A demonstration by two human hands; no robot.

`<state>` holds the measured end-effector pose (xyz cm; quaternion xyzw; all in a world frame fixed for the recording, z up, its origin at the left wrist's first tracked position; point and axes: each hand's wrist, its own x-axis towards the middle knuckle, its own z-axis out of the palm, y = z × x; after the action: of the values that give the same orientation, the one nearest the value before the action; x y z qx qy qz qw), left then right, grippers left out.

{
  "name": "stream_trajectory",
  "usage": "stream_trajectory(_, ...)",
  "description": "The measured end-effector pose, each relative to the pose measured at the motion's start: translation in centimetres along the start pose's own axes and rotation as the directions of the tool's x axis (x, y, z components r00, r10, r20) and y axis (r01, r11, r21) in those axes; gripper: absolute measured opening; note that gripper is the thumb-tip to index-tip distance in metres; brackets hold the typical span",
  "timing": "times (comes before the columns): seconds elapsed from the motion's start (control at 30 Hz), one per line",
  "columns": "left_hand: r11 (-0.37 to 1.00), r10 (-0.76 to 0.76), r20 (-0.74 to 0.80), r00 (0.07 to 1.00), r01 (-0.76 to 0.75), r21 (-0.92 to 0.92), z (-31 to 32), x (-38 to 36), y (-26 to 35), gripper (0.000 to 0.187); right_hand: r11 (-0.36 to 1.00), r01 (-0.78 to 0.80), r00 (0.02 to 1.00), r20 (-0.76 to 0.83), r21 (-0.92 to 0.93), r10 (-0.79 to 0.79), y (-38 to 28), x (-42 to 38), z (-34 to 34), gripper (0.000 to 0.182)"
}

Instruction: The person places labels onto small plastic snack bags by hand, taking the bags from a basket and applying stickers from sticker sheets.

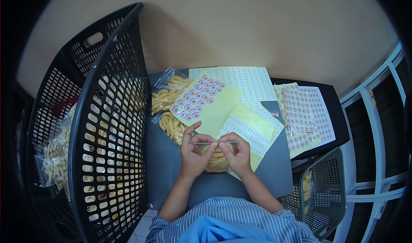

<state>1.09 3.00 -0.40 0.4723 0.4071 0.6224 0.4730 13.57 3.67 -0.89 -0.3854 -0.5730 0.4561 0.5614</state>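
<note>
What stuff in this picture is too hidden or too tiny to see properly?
- Snack bag, head view: mostly covered by the left hand and right hand pinching its top.
- Sticker sheet: the printing on the round stickers is too small to read.
- White label sheet: text too tiny.
- Black basket: its mesh wall hides most of the bags inside.
- Small basket: partly cut off by the table edge.

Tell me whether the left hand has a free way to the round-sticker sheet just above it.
Probably yes: the sticker sheet lies uncovered just beyond the left hand, nothing between. But both hands grip the snack bag, so it must let go first.
</note>
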Motion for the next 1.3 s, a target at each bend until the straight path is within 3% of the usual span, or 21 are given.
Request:
stream_trajectory(0.07, 1.0, 0.018, -0.012, 1.0, -0.018, -0.019, -0.1, 0.0, -0.3, 0.062, 0.993, -0.007, 0.999, -0.052, 0.115, 0.013, -0.1, 0.0, 0.2, 0.006)
stream_trajectory(0.3, 1.0, 0.026, -0.024, 0.999, -0.026, 0.006, 0.0, 0.0, -0.2, 0.061, 0.998, -0.033, 0.999, -0.018, 0.059, 0.034, 0.4, -0.1, -0.3, 0.007)
stream_trajectory(0.57, 1.0, 0.02, -0.058, 0.998, -0.019, 0.015, -0.1, 0.1, 0.0, 0.059, 0.985, -0.015, 0.999, -0.044, 0.17, 0.022, 0.0, 0.2, -0.2, 0.01)
stream_trajectory(1.0, 0.994, 0.087, -0.038, 0.996, -0.084, 0.07, 0.0, 0.1, 0.1, 0.064, 0.998, 0.037, 0.995, -0.092, 0.05, -0.032, 0.4, 0.0, -0.2, 0.008)
stream_trajectory(1.07, 0.994, 0.112, -0.074, 0.991, -0.111, 0.013, -0.4, 0.3, 0.0, 0.066, 0.982, -0.006, 0.996, -0.086, 0.188, 0.023, 0.3, 0.1, -0.3, 0.007)
stream_trajectory(1.2, 0.993, 0.121, -0.036, 0.992, -0.121, -0.002, -1.1, 0.5, -0.1, 0.066, 0.987, 0.037, 0.997, -0.069, 0.155, -0.027, 0.2, 0.2, -0.4, 0.007)
stream_trajectory(1.3, 0.994, 0.103, 0.011, 0.995, -0.103, 0.044, -1.3, 0.5, 0.1, 0.065, 0.975, -0.014, 0.998, -0.05, 0.221, 0.025, 0.4, 0.2, -0.7, 0.006)
